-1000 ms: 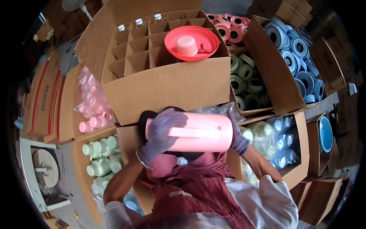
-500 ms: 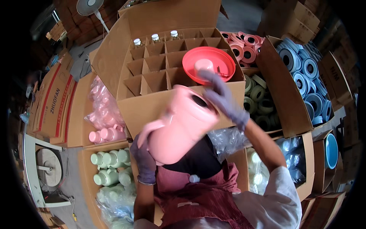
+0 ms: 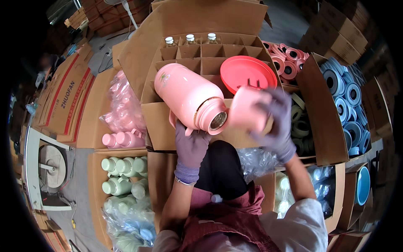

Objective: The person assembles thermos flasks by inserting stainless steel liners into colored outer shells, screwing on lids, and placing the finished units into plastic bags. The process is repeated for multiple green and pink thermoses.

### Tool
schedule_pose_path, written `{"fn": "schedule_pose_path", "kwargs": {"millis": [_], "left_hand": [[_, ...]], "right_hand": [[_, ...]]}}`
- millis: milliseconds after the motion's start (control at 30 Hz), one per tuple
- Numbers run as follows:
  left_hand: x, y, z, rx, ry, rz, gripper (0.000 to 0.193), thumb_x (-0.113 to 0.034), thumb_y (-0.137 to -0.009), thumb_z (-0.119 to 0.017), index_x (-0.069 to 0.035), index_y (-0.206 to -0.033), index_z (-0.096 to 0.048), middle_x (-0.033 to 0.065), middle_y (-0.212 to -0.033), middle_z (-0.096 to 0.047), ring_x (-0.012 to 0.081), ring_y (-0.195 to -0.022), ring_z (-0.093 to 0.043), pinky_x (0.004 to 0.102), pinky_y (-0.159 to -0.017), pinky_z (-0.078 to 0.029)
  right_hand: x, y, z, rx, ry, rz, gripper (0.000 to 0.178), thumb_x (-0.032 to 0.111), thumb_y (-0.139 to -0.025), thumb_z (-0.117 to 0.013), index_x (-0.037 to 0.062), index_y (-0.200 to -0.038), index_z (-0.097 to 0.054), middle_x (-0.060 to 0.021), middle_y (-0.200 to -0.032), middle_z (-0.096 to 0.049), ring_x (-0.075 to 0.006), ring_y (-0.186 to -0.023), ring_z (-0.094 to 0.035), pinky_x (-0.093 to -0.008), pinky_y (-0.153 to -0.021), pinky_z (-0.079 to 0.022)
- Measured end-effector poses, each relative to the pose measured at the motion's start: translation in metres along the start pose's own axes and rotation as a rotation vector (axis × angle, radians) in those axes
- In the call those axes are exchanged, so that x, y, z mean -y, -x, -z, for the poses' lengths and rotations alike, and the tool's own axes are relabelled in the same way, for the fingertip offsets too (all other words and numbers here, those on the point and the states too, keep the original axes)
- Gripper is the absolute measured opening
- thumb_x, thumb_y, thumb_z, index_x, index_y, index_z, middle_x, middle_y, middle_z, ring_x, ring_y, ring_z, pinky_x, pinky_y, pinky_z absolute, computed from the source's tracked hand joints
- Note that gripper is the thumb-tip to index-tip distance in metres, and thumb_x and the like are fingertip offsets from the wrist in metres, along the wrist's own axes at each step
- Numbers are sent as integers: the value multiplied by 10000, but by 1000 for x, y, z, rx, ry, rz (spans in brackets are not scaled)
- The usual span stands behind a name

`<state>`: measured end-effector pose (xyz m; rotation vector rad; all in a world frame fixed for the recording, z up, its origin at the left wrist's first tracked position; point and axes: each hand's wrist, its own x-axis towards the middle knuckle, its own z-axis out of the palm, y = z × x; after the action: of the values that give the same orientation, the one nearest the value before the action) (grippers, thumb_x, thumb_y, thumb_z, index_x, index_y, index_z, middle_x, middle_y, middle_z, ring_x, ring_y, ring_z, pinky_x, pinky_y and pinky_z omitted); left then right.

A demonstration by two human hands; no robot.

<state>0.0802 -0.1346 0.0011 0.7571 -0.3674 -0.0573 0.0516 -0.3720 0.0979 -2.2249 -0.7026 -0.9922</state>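
Observation:
My left hand (image 3: 191, 147), in a grey glove, holds a pink thermos jug (image 3: 187, 94) from below, near its handle. The jug lies tilted, its threaded neck and shiny round mouth (image 3: 218, 120) pointing down to the right, and a small flower print on its body. In my right hand (image 3: 280, 126), also gloved and smeared by motion, is a pink cup-shaped lid (image 3: 248, 109) close beside the mouth. Whether lid and neck touch, I cannot tell. Behind them a red plastic dish (image 3: 243, 69) rests on the divided carton, with small dark pieces in it.
The divided carton (image 3: 157, 122) holds several white-capped bottles (image 3: 190, 39) at its back. Pink jugs (image 3: 130, 138) and green jugs (image 3: 121, 166) fill cartons on the left. Pink rings (image 3: 289, 69), blue rings (image 3: 345, 110) and green rings (image 3: 300, 128) lie in cartons on the right.
The jug has swung round, its neck now toward my right hand. My right hand has come away from the red dish with the pink lid that lay there.

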Motion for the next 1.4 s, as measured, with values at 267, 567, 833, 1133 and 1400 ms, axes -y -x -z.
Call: {"fn": "schedule_pose_path", "kwargs": {"millis": [267, 567, 833, 1133, 1400], "left_hand": [[1, 6, -49, -310, 431, 346, 407, -375, -1033, -481, -206, -1395, -405, -2, -1125, -559, 165, -1004, -569, 373, -947, -505], [-27, 57, 12, -280, 313, 119, 453, -173, -945, -617, -37, -1345, -454, 49, -1063, -618, 196, -1000, -611, 309, -967, -486], [-36, 99, 7, -131, -1364, -280, 505, -153, -861, -733, -16, -1300, -524, 107, -1168, -626, 231, -1070, -623, 339, -874, -537], [-22, 138, 7, -498, 142, 206, 310, -256, -1040, -438, -75, -1275, -527, 68, -1242, -620, 193, -1144, -603, 371, -911, -554], [-20, 136, 11, -572, 434, 237, 317, -272, -1028, -491, -71, -1266, -553, 68, -1210, -639, 208, -1115, -622, 407, -946, -546]], "right_hand": [[41, 53, -55, -70, -537, -648, 838, 222, -713, -797, -35, -1385, -369, -268, -1273, -454, -440, -1160, -486, -488, -979, -446], [49, 47, -18, 70, 28, 12, 722, 163, -674, -782, 56, -1333, -507, -203, -1278, -503, -422, -1159, -506, -481, -987, -462], [-113, 10, -46, 89, 827, -70, 661, 342, -692, -788, 73, -1253, -565, -220, -1308, -484, -437, -1238, -423, -544, -1046, -362], [127, 261, -111, 1025, 155, 120, 153, 190, -830, -558, 69, -851, -649, -94, -926, -587, -269, -1008, -558, -604, -1154, -226], [126, 293, -167, 1412, 80, -133, 367, 185, -946, -430, 46, -1219, -633, -237, -1161, -642, -403, -1140, -596, -639, -1122, -263]]}}
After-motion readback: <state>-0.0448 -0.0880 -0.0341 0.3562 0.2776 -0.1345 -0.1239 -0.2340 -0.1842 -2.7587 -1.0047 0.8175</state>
